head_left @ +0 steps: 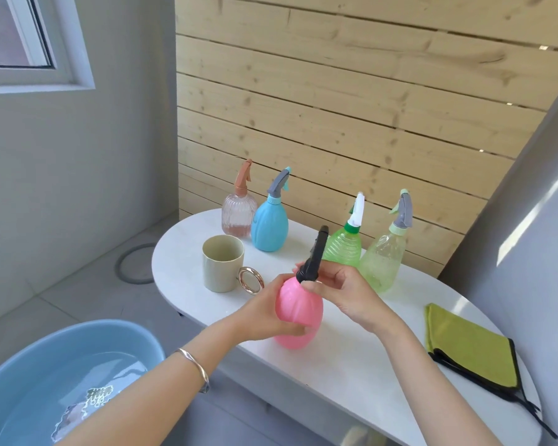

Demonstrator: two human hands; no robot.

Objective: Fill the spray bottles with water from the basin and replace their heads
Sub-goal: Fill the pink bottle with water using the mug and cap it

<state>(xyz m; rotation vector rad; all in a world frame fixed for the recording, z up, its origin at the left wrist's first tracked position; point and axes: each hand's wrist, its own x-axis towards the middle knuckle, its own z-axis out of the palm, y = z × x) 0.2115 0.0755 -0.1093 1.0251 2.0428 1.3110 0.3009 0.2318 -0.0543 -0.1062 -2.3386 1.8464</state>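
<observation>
Near table's front edge, left hand (273, 309) wraps pink spray bottle (298, 317); right hand (342, 292) pinches its black head (313, 259), apparently screwing on. Other four bottles capped at back; fill levels unclear.

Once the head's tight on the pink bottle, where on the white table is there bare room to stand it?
Bare tabletop lies between the pink bottle and the green cloth, along the near edge. A smaller patch sits left of the mug. The back is crowded: ribbed pink bottle, blue bottle, green bottle, clear green bottle.
</observation>
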